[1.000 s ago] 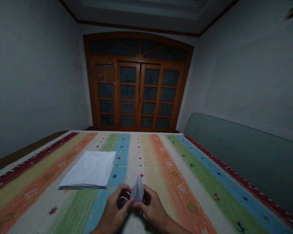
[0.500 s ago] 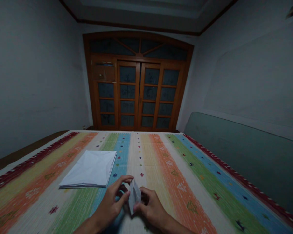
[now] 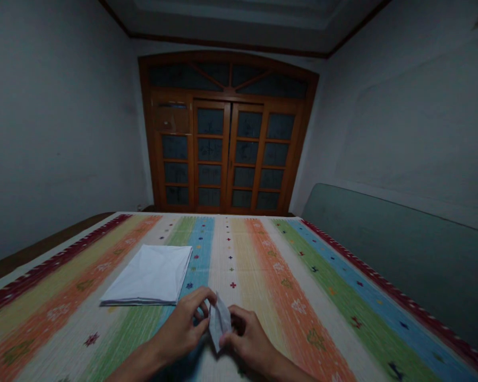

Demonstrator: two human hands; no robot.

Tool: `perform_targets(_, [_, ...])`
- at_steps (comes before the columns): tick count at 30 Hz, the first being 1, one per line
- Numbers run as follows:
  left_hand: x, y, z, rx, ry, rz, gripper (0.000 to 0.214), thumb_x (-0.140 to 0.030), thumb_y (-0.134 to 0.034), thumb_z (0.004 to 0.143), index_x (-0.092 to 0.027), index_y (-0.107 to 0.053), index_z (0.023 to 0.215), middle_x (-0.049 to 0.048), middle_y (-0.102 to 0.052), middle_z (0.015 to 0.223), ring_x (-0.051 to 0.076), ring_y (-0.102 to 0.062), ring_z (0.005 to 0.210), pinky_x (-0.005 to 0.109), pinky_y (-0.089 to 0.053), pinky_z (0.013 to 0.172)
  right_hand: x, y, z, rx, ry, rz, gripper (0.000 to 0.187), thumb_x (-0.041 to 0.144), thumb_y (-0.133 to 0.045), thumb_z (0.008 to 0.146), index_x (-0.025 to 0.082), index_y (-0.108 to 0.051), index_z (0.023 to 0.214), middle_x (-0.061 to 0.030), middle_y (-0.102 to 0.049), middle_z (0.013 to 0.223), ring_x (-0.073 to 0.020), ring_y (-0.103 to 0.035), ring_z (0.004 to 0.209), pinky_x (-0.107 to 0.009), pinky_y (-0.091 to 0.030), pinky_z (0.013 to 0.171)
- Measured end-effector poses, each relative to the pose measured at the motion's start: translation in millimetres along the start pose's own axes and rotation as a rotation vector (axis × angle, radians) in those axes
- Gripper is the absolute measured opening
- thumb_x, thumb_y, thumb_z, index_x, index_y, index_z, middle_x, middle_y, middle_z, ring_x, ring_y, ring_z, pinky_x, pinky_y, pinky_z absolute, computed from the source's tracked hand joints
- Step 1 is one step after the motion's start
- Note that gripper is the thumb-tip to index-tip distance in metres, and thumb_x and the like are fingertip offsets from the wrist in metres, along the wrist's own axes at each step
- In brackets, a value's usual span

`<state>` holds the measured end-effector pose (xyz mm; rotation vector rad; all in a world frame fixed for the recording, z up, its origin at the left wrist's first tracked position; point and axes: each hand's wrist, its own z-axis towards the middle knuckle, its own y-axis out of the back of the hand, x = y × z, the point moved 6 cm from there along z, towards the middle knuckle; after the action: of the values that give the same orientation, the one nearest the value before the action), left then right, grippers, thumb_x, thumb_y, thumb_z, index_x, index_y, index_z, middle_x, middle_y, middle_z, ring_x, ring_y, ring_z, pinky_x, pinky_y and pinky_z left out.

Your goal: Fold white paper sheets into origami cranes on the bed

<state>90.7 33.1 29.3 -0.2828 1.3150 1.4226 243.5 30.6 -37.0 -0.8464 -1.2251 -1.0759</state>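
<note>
A small piece of folded white paper (image 3: 220, 324) stands upright between my two hands, near the front of the table. My right hand (image 3: 252, 337) pinches its lower right side, with the thumb across the front face. At the upper left edge, my left hand (image 3: 189, 321) has its bent fingers on the paper, with the index fingertip near the top corner. Further left lies a flat stack of white paper sheets (image 3: 149, 276), apart from both hands.
A striped, multicoloured cloth (image 3: 255, 265) covers the table. Beyond the far edge stand wooden doors with glass panes (image 3: 229, 154). A grey-green panel (image 3: 382, 239) runs along the right side, and white walls flank the room.
My left thumb has moved down and away from the paper's face, while the index finger stays by the top edge. The right hand keeps its pinch. The view has shifted slightly.
</note>
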Motion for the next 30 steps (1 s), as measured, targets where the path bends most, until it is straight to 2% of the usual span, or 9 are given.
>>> perform_targets(5, [-3.8,2.4,0.0,-0.007,0.002,0.106,0.028,-0.001,-0.054,0.074,-0.022,-0.062,0.091,0.0007,-0.064,0.090,0.018,-0.062,0.079,0.028,-0.049,0.071,-4.2,1.3,0.7,-0.007,-0.008,-0.022,0.024,0.016,-0.072,0.062,0.014,-0.076,0.086,0.0013,-0.064,0.075,-0.0159,-0.053,0.069,-0.026,-0.039,0.065])
perform_targets(9, [-4.6,2.5,-0.3,-0.083,-0.025,0.119,0.021,-0.002,-0.052,0.077,-0.022,-0.059,0.083,0.0011,-0.062,0.090,0.018,-0.062,0.076,0.028,-0.050,0.069,-2.3,2.3,1.1,-0.023,0.003,-0.030,0.025,0.015,-0.071,0.063,0.014,-0.076,0.088,0.0010,-0.064,0.076,-0.0160,-0.053,0.070,-0.026,-0.042,0.069])
perform_targets(13, [-4.0,3.1,-1.0,-0.147,-0.038,0.109,0.018,-0.007,-0.055,0.081,-0.022,-0.064,0.086,0.0017,-0.062,0.090,0.018,-0.061,0.072,0.028,-0.050,0.066,3.1,2.0,0.2,-0.040,0.016,-0.065,0.024,0.014,-0.068,0.066,0.015,-0.074,0.088,0.0000,-0.065,0.078,-0.0162,-0.054,0.071,-0.027,-0.043,0.070])
perform_targets(17, [-2.0,4.8,1.0,-0.138,0.023,0.044,0.022,-0.008,-0.058,0.078,-0.022,-0.068,0.091,0.0012,-0.068,0.084,0.020,-0.064,0.073,0.028,-0.049,0.064,6.3,1.7,-0.9,-0.049,0.014,-0.097,0.021,0.015,-0.068,0.066,0.016,-0.072,0.086,0.0019,-0.061,0.073,-0.0156,-0.050,0.068,-0.025,-0.040,0.063])
perform_targets(23, [2.8,5.8,4.5,-0.089,0.126,-0.011,0.018,-0.009,-0.058,0.074,-0.021,-0.067,0.083,0.0005,-0.069,0.076,0.021,-0.065,0.074,0.026,-0.046,0.062,9.3,-1.0,-2.7,0.002,0.041,-0.131,0.015,0.020,-0.069,0.069,0.016,-0.071,0.084,0.0027,-0.056,0.072,-0.0149,-0.046,0.067,-0.026,-0.034,0.061])
perform_targets(30, [-4.0,10.2,3.5,-0.068,0.017,0.119,0.022,-0.005,-0.055,0.074,-0.021,-0.067,0.082,0.0013,-0.067,0.079,0.021,-0.061,0.075,0.027,-0.044,0.067,3.5,0.0,-0.6,0.007,0.014,-0.129,0.013,0.018,-0.068,0.064,0.016,-0.069,0.078,0.0035,-0.054,0.070,-0.0149,-0.045,0.067,-0.025,-0.032,0.060])
